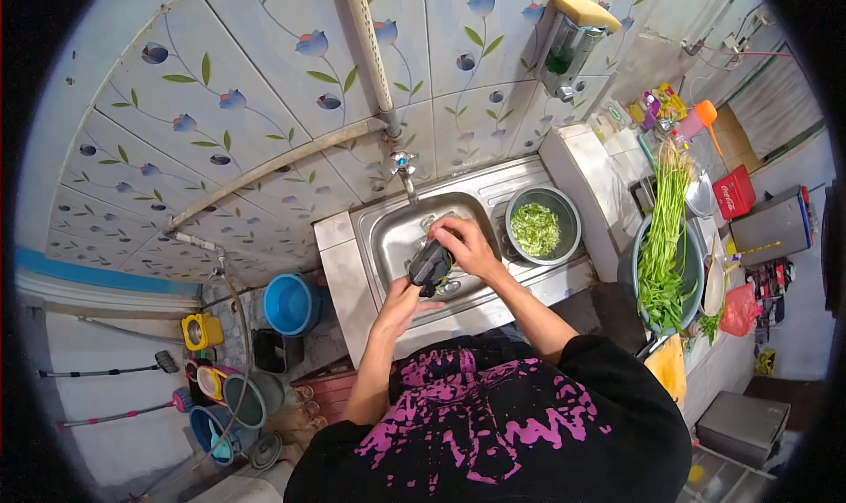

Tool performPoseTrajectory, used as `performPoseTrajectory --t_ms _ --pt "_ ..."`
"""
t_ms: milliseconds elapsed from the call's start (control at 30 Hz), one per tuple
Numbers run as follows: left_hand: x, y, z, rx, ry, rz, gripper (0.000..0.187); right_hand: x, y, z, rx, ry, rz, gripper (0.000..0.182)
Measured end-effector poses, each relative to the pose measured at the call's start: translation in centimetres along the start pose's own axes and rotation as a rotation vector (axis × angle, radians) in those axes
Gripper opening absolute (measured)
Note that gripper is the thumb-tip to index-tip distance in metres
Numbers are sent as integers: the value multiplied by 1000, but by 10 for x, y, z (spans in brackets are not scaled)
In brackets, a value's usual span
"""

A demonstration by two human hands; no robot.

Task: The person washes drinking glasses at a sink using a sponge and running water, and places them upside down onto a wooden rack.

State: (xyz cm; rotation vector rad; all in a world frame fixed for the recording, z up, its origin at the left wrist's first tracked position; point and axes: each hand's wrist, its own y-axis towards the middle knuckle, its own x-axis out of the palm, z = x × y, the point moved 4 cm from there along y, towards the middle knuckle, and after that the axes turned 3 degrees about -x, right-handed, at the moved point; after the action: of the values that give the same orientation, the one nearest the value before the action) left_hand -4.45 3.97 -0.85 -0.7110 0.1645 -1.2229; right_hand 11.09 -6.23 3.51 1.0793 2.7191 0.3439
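Over the steel sink (374, 238), a dark, glossy black item (430, 268) is between my hands; its kind cannot be made out. My left hand (401, 307) supports it from below, with some fingers extended beneath it. From the upper right, my right hand (465, 245) closes on its top, fingers bent. The tap (403, 166) is just beyond the hands. On the drainboard to the right, a grey bowl (574, 230) contains chopped pale green vegetables (535, 230).
Long leafy greens (665, 238) lie across a grey basin (696, 278) on the right counter, near a wooden board (667, 368). A soap dispenser (564, 53) hangs on the tiled wall. Blue bucket (291, 304) and other pails stand at lower left.
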Motion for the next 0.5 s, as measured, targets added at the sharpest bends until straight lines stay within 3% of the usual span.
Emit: performPoseTrajectory --t_ms 100,167,267,300,367,400,500 --pt "23 -8 11 4 -556 -205 39 7 3 -8 -56 32 19 28" --pt "14 4 4 49 -521 -176 39 12 4 -14 -84 48 25 29" --pt "8 17 10 139 -438 -128 40 12 6 -15 43 -29 72 32" --pt "9 8 38 454 -42 61 41 9 8 -15 39 -30 74 32" --pt "24 -18 79 1035 781 444 42 3 5 8 600 170 71 33" --pt "20 -17 76 1030 784 443 42 7 -5 15 885 276 67 34" --pt "4 10 62 837 716 196 40 8 5 -8 724 71 98 36"
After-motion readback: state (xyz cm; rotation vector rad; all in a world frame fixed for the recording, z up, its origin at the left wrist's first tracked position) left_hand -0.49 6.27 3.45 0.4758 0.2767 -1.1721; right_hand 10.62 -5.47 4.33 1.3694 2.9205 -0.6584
